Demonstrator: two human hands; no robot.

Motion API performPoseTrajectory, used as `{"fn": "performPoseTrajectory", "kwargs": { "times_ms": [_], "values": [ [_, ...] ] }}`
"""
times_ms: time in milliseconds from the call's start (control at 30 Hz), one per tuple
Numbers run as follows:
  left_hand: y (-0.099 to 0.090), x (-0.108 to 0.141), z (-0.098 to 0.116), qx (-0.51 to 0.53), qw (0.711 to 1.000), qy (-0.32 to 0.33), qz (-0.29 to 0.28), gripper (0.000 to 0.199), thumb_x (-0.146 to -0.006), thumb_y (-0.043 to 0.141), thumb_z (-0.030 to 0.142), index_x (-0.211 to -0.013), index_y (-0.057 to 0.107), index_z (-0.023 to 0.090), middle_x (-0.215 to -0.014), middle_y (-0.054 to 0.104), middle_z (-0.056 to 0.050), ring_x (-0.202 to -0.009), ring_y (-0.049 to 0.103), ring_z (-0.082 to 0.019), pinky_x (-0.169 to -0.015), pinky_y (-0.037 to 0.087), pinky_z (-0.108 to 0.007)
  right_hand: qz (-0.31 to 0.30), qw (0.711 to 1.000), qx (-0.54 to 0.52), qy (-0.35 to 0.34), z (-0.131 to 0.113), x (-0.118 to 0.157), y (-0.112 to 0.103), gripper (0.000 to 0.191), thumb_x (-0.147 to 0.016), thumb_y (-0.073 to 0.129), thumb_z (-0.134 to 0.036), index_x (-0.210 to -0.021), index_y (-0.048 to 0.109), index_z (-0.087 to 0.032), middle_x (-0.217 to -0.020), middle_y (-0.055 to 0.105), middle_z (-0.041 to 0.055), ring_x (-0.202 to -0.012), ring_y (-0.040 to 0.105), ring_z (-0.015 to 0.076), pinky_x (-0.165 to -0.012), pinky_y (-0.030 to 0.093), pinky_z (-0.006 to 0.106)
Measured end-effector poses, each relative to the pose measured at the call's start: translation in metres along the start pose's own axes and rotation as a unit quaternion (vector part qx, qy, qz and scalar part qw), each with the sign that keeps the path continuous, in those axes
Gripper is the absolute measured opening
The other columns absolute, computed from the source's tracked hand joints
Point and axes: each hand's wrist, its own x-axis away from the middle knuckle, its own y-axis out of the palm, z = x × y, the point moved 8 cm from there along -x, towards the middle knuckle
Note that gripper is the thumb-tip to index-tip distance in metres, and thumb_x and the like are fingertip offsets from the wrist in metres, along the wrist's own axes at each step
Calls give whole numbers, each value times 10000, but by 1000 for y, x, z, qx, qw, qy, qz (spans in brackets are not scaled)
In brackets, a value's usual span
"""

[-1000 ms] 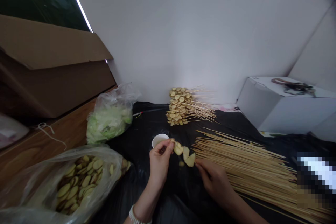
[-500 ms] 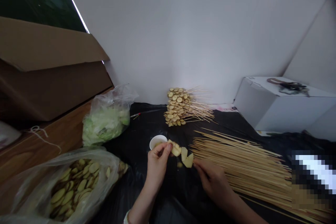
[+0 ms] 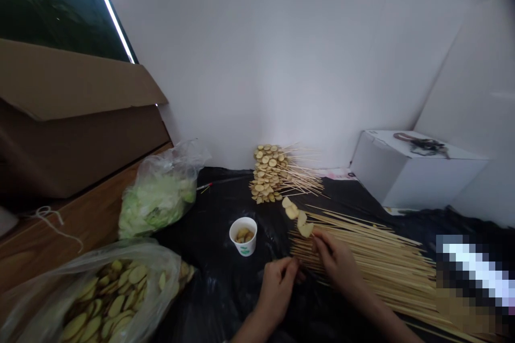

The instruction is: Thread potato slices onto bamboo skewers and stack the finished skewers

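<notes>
Currently, I observe the right hand (image 3: 338, 261) pinched closed on the near end of a skewer of potato slices (image 3: 305, 229), at the left end of the stick pile (image 3: 376, 260). The left hand (image 3: 277, 285) is curled nearby; I cannot tell its opening or whether it grips anything.

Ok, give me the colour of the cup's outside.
The cup is white, with a green print on its side; the head view shows it best.

Green mark (image 3: 244, 250) on cup (image 3: 248, 244), no legible text
</notes>
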Motion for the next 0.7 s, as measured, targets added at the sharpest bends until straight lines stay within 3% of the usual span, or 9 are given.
{"fn": "performPoseTrajectory", "kwargs": {
  "times_ms": [200,333,467,533,700],
  "values": [
    [3,-1,-8,7,999,-31,-11,524,-894,385,515,-800,723,125,-653,687,-68,-612,610,-176,-589,431,-254,-58,997,-2,48,22,-13,-8,279,-937,386,-361,-884,606,-198,-615,606,-12,-559,566,159,-540,433,261],
    [4,-3,-13,14,999,-44,-15,536,-886,382,518,-785,725,118,-650,686,-80,-600,609,-180,-566,427,-254,-86,995,30,30,22,-41,-16,259,-922,401,-334,-821,603,-208,-625,615,-16,-579,572,156,-566,436,261],
    [7,-5,-16,-27,999,-20,-35,554,-892,355,512,-760,728,125,-649,695,-91,-606,619,-186,-564,417,-254,-49,995,88,-19,11,-106,-18,228,-902,401,-302,-798,576,-199,-642,637,-12,-597,587,152,-625,435,259],
    [10,-6,-20,-39,998,-9,-47,566,-893,339,521,-781,730,128,-651,702,-93,-590,619,-185,-561,417,-254,-10,992,122,-41,3,-146,-14,189,-889,392,-247,-880,569,-183,-664,652,-3,-634,602,155,-653,436,253],
    [15,-10,-35,-57,997,-14,-59,541,-887,350,516,-774,737,155,-650,711,-80,-566,622,-175,-550,410,-245,33,984,170,-40,-3,-235,18,229,-869,382,-153,-955,594,-147,-842,678,71,-785,599,178,-738,408,267]
  ]
}}
